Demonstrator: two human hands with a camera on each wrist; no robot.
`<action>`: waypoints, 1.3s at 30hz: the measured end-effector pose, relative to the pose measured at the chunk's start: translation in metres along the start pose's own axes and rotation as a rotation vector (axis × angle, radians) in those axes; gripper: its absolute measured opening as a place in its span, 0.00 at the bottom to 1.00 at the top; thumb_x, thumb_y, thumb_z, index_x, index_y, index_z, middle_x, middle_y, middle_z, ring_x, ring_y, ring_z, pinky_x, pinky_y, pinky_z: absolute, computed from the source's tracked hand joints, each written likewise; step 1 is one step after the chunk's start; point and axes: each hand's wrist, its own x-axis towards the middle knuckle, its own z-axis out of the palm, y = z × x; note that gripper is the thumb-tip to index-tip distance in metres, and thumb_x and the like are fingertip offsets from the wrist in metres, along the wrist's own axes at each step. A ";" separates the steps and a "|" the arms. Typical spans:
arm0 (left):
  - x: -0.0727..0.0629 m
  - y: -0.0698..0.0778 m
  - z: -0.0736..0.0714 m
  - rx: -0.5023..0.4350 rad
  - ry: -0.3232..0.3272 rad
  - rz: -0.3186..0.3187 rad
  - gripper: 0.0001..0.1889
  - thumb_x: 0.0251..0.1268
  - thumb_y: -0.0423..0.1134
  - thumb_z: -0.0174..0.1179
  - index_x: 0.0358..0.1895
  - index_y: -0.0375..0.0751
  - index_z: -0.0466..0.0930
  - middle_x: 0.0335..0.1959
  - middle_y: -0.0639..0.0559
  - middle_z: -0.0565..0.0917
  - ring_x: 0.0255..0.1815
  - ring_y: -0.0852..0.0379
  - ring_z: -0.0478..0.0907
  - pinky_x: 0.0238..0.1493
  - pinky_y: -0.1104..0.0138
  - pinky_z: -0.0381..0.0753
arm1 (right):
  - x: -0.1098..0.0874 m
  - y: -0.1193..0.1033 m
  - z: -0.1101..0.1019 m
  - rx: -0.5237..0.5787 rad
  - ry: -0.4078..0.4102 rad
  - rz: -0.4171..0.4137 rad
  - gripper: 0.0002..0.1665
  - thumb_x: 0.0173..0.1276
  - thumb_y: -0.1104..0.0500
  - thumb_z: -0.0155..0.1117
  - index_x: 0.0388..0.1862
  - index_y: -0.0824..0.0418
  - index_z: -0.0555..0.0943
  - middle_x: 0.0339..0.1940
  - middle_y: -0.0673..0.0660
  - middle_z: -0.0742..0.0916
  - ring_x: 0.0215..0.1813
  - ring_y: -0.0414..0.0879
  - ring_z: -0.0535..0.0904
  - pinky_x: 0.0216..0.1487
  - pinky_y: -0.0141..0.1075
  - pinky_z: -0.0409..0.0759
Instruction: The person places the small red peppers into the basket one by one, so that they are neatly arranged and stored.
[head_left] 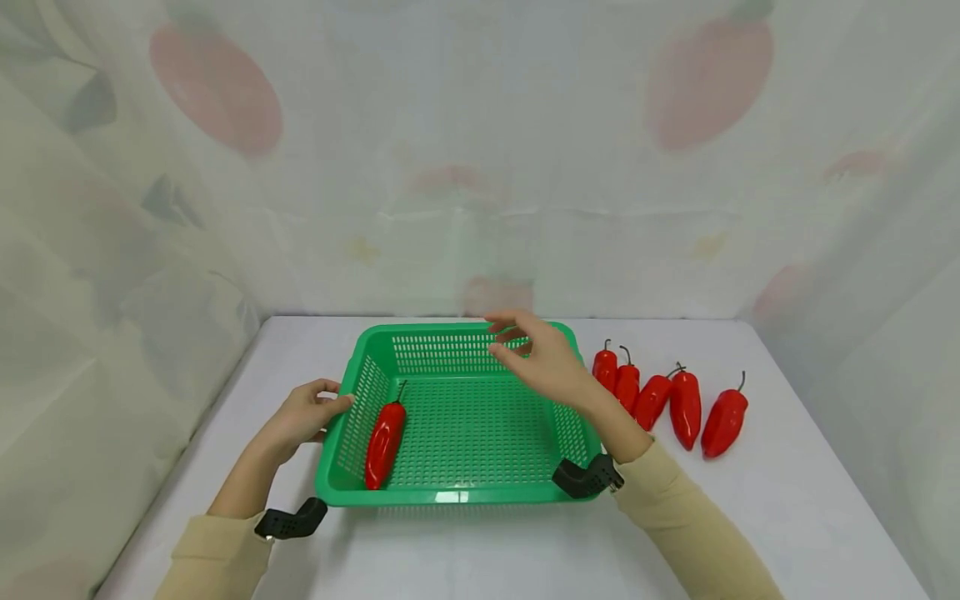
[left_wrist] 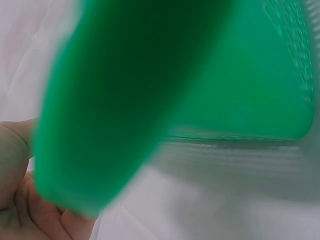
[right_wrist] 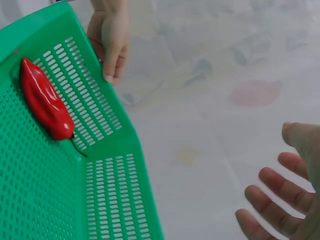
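Observation:
A green plastic basket point(head_left: 457, 497) with slotted walls stands in the middle of the table. Inside it, along the left wall, lies one red chili pepper point(head_left: 386, 444), its stem toward the back; the right wrist view also has this pepper point(right_wrist: 46, 102). My left hand point(head_left: 300, 414) grips the basket's left rim, thumb near the top edge. In the left wrist view the basket's blurred wall covers part of that hand point(left_wrist: 30, 210). My right hand point(head_left: 543, 358) hovers over the basket's back right part, fingers spread and loosely bent, holding nothing.
Several red peppers point(head_left: 685, 408) lie on the table to the right of the basket, some partly hidden by the right forearm. The white table point(head_left: 795, 500) meets a patterned curtain point(head_left: 585, 267) at the back and sides.

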 end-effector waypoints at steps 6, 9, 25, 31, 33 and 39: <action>0.000 0.001 0.001 -0.002 0.001 0.004 0.29 0.66 0.47 0.54 0.60 0.29 0.59 0.40 0.40 0.81 0.32 0.54 0.81 0.35 0.59 0.82 | -0.014 0.013 -0.016 -0.008 0.160 -0.063 0.24 0.65 0.61 0.60 0.60 0.54 0.70 0.50 0.52 0.80 0.48 0.45 0.78 0.46 0.41 0.79; 0.000 0.001 0.001 -0.003 0.001 0.002 0.29 0.66 0.47 0.53 0.60 0.30 0.59 0.40 0.40 0.81 0.31 0.55 0.81 0.34 0.59 0.82 | -0.023 0.013 -0.025 -0.028 0.242 -0.071 0.24 0.64 0.65 0.60 0.59 0.60 0.71 0.49 0.57 0.81 0.47 0.49 0.78 0.45 0.42 0.79; -0.002 0.002 -0.001 -0.004 0.002 -0.003 0.29 0.65 0.48 0.54 0.60 0.29 0.59 0.41 0.39 0.81 0.33 0.54 0.81 0.35 0.59 0.82 | -0.058 0.043 -0.064 -0.114 0.462 -0.003 0.24 0.64 0.67 0.57 0.60 0.59 0.70 0.49 0.59 0.81 0.46 0.41 0.77 0.44 0.21 0.73; -0.001 0.001 -0.001 -0.011 -0.001 -0.002 0.29 0.66 0.47 0.54 0.60 0.29 0.59 0.41 0.39 0.81 0.32 0.54 0.81 0.35 0.59 0.82 | -0.074 0.068 -0.073 -0.163 0.521 0.065 0.25 0.65 0.63 0.58 0.62 0.54 0.70 0.50 0.56 0.81 0.45 0.30 0.73 0.44 0.19 0.72; 0.000 0.000 -0.001 -0.012 -0.003 0.000 0.29 0.66 0.47 0.54 0.60 0.29 0.58 0.41 0.39 0.81 0.32 0.54 0.81 0.35 0.59 0.82 | -0.080 0.074 -0.075 -0.175 0.536 0.090 0.25 0.65 0.63 0.58 0.62 0.54 0.70 0.50 0.56 0.81 0.45 0.29 0.73 0.43 0.18 0.72; 0.001 -0.001 0.000 -0.016 -0.005 -0.004 0.29 0.66 0.48 0.53 0.60 0.30 0.59 0.40 0.40 0.81 0.32 0.54 0.82 0.35 0.60 0.82 | -0.101 0.095 -0.078 -0.223 0.581 0.223 0.25 0.66 0.60 0.56 0.63 0.51 0.69 0.51 0.55 0.81 0.45 0.27 0.71 0.42 0.16 0.69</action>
